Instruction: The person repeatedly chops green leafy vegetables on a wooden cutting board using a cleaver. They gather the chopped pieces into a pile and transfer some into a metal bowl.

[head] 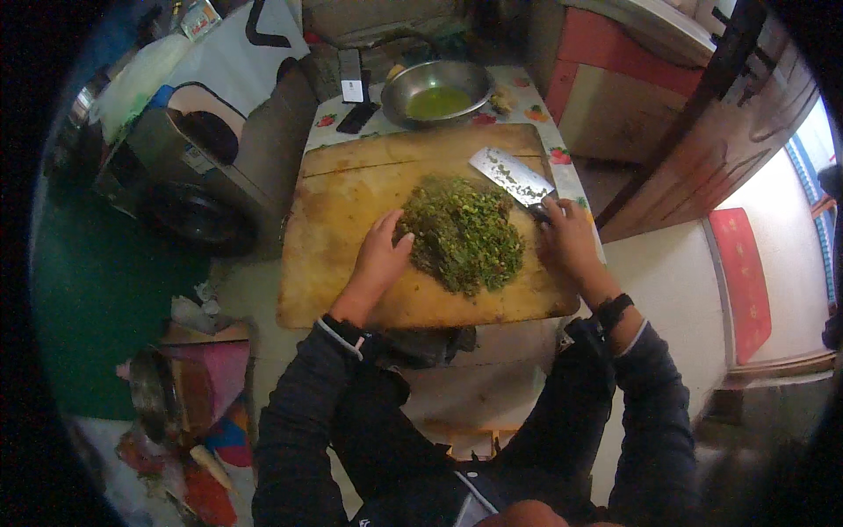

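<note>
A heap of finely chopped green leaves [464, 234] is spread over the right half of a worn wooden chopping board [342, 244]. My left hand [383, 253] rests at the heap's left edge, thumb apart from the fingers, holding nothing. Up by the board's right edge, my right hand [573, 234] has its fingers on the dark handle of a cleaver [510, 174]. The cleaver's broad metal blade points to the upper left beyond the heap, its face flecked with green bits. My palm hides part of the handle.
Behind the board, a steel basin [438, 95] holds greenish liquid. Two phones, one lying flat [357, 118], are left of it on the patterned tablecloth [563, 148]. A cardboard box [257, 158] stands left of the table; a wooden door [718, 132] is to the right.
</note>
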Available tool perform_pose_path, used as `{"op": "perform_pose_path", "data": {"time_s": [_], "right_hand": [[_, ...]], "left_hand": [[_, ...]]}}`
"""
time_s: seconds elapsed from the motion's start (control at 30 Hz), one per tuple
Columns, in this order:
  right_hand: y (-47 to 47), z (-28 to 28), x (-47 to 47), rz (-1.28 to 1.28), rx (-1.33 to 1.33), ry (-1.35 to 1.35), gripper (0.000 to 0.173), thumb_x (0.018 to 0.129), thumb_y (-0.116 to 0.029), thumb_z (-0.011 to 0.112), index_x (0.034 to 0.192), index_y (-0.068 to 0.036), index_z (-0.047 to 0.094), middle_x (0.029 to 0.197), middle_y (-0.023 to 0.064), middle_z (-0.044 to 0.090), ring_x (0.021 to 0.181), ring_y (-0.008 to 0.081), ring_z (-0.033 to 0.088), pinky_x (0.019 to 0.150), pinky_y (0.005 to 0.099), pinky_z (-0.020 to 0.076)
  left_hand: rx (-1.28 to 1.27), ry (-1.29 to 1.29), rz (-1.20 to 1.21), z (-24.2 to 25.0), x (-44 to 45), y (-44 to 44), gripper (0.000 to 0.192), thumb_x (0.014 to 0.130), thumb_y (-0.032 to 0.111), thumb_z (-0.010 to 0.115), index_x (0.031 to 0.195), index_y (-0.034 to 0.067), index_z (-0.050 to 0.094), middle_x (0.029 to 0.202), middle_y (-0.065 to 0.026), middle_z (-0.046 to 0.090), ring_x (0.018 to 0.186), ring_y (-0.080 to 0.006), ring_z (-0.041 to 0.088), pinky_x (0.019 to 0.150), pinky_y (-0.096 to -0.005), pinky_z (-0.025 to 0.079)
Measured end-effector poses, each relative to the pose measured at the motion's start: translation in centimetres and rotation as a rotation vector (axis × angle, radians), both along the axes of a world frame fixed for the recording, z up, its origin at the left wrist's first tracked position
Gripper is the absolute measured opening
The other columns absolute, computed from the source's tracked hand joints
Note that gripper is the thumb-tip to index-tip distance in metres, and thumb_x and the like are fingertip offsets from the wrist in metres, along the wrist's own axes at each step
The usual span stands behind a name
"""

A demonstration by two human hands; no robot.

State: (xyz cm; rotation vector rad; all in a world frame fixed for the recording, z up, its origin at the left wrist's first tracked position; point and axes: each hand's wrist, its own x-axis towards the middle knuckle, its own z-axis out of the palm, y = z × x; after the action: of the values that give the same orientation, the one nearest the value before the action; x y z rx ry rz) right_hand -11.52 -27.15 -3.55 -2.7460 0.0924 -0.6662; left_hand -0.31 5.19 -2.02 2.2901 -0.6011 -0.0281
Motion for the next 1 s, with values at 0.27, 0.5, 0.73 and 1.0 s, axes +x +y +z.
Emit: {"op": "perform_pose_path", "data": {"time_s": [0.27,0.5,0.73,1.0], "right_hand": [[8.6,1.0,-2.5,0.077,0.291,0.0,0.054,0.086,-0.008,0.059,0.135,0.0,0.039,0.136,0.0233,0.04,0.124,0.0409,0.041,0.103,0.0425,0.0363],[7.6,2.9,-1.8,0.098,0.51,-0.165,0.04,0.091,-0.01,0.052,0.13,0.0,0.045,0.136,0.0213,0.044,0.129,0.0336,0.041,0.108,0.04,0.0304],[9.3,3.3,-3.0,0.109,0.435,-0.173,0.025,0.085,-0.002,0.056,0.109,-0.007,0.062,0.116,0.0154,0.058,0.112,0.032,0.053,0.097,0.039,0.0414],[7.7,3.0,-5.9,0.087,0.611,-0.294,0.028,0.078,0.001,0.058,0.103,-0.008,0.065,0.107,0.0111,0.064,0.106,0.0295,0.058,0.092,0.0371,0.044]], "left_hand": [[0.083,-0.001,0.27,-5.3,-4.0,-2.3,0.062,0.089,0.027,0.059,0.14,0.002,0.035,0.147,-0.0223,0.029,0.133,-0.0422,0.029,0.106,-0.0441,0.032],[-0.503,0.174,0.0,4.4,-3.1,2.5,0.05,0.092,0.022,0.054,0.134,-0.001,0.041,0.142,-0.0204,0.036,0.131,-0.0365,0.034,0.107,-0.0448,0.032],[0.893,-0.587,-0.279,2.8,-4.4,-1.6,0.049,0.089,0.017,0.058,0.136,0.011,0.045,0.144,-0.0143,0.033,0.136,-0.031,0.029,0.109,-0.0486,0.028],[0.044,0.224,-0.094,11.9,-5.5,3.0,0.027,0.092,0.019,0.054,0.114,0.009,0.065,0.103,-0.0041,0.066,0.09,-0.0152,0.058,0.079,-0.029,0.046]]}}
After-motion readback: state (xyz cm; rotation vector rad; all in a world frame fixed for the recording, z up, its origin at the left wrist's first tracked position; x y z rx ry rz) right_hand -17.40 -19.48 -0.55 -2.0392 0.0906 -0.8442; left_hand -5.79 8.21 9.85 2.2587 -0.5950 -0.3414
